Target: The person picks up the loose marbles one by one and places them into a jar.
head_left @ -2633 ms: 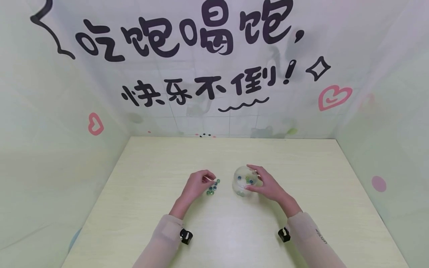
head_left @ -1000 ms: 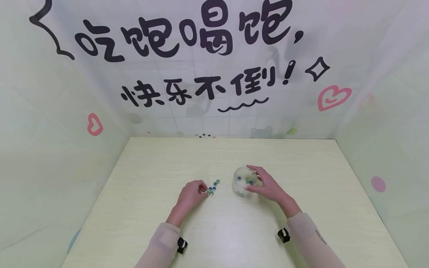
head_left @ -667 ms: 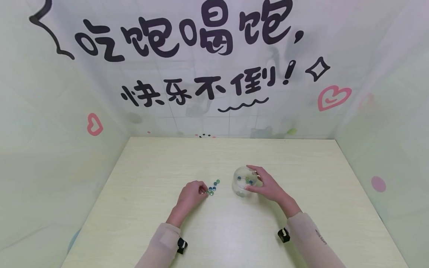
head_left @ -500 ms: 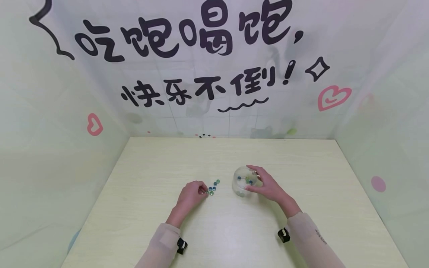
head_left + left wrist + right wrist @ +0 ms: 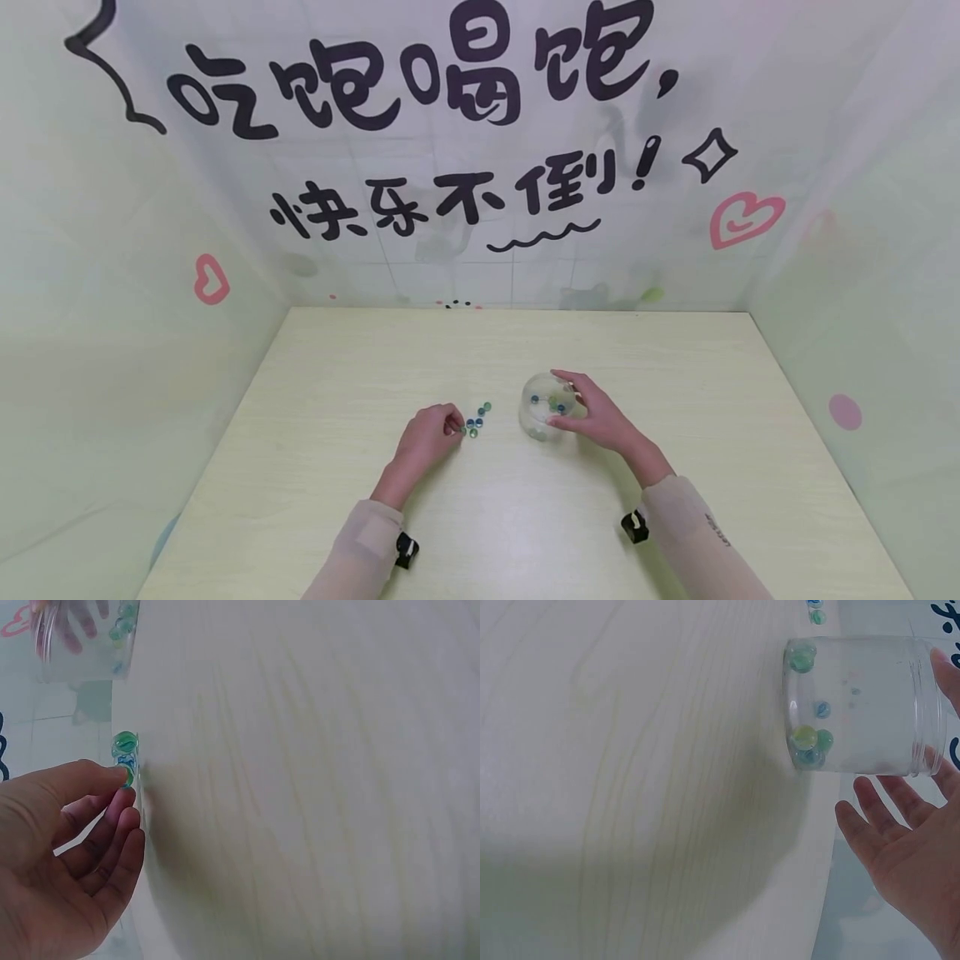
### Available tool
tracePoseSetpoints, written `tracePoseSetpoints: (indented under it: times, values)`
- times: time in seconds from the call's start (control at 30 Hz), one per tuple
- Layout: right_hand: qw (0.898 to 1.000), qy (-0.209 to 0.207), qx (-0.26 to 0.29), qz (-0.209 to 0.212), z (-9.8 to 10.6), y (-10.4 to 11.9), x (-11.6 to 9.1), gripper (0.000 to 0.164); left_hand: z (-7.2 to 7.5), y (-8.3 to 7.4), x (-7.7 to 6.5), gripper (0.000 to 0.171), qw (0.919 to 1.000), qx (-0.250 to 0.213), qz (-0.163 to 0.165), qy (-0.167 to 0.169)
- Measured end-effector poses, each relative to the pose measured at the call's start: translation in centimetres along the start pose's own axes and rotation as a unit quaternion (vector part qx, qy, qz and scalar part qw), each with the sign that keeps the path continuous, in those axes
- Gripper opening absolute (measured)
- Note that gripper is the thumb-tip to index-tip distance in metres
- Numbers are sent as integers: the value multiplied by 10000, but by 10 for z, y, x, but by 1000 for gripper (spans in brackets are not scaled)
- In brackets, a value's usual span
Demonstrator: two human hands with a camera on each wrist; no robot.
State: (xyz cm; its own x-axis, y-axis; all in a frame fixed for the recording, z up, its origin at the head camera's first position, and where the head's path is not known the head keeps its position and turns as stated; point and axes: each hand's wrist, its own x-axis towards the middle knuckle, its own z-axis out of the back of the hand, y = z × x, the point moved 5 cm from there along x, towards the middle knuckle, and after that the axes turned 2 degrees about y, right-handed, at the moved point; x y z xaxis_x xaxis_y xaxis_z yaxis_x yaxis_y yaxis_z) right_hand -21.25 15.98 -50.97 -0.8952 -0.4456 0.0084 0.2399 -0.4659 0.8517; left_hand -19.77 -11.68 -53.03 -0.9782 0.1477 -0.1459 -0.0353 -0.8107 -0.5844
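Note:
In the head view, my left hand (image 5: pixel 429 435) is low at the near left end of a small group of glass marbles (image 5: pixel 479 422). Its thumb and index fingertip pinch a green marble (image 5: pixel 128 777), partly covered by the thumb in the left wrist view; the other fingers curl loosely. Another green marble (image 5: pixel 124 742) lies just beyond it. My right hand (image 5: pixel 600 414) grips a clear jar (image 5: pixel 534 419) near its rim, thumb on the near side and fingers on the far side. The jar stands upright, with several blue, green and yellowish marbles (image 5: pixel 805 737) on its bottom.
A pale wood-grain table (image 5: pixel 360 358) carries everything. A printed white curtain (image 5: pixel 337 283) with black lettering encloses the back and sides. The loose marbles lie between my left hand and the jar.
My left hand has moved from above the marbles toward the near left, down to the group's end. Lately the green marble there shifted slightly left with the fingertips. Right hand and jar stay put.

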Motion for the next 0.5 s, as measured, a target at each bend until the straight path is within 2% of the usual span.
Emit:
tracePoseSetpoints:
  times: [0.5]
  values:
    - [10000, 10, 22, -46, 1, 2, 0, 78, 11, -3, 2, 10, 9950, -972, -121, -169]
